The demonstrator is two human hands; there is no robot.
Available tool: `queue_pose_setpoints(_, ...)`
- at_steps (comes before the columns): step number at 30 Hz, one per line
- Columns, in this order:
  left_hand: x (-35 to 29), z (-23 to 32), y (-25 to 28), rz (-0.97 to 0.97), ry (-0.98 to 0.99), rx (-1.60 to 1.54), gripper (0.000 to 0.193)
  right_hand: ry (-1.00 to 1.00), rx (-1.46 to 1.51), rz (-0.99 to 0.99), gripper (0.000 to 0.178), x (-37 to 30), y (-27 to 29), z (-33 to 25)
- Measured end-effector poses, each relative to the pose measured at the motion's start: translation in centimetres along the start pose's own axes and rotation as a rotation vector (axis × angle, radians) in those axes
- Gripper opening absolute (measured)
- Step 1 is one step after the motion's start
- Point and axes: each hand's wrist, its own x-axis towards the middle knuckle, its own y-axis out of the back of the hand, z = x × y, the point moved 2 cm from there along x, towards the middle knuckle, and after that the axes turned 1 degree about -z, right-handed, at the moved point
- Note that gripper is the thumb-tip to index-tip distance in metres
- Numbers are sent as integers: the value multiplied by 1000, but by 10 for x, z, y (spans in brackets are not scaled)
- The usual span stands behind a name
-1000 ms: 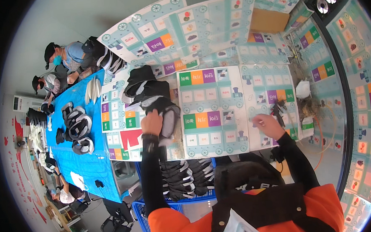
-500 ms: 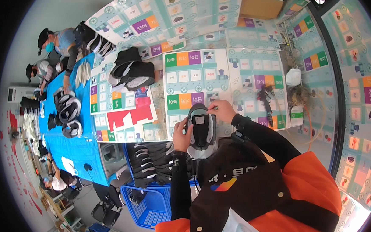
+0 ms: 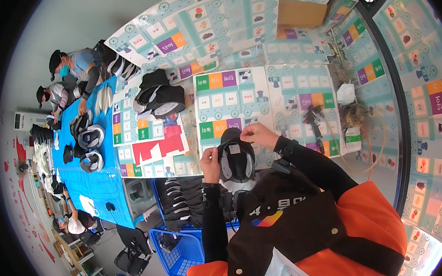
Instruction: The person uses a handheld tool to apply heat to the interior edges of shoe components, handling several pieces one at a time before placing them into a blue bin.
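Above the near edge of the paper-covered table I hold a black shoe upper with grey lining along its sides and a small white label inside. Its rounded black end points away from me. My left hand is closed at its left edge, fingers pinched. From the right, my right hand pinches the edge near the rounded far end. A heap of black and grey uppers lies on the table to the left of my hands.
A spray gun lies at the right of the table. Red cut sheets lie at the left. Stacked uppers and a blue basket stand below the edge. Co-workers work along a blue-covered table at far left.
The upper has tilted, so more of its black far end shows. My right hand has shifted slightly left along its edge. The whole view has swung a little.
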Motion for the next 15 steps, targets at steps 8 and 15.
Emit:
queue_pose_setpoints(8,21,43,-5,-414,459,-544,31,83,193,-196,25,1,13,-8)
queue_pose_setpoints(15,7,75,-12,-414,-52,-400,49,644,-955,251,47,-45,-3,-75)
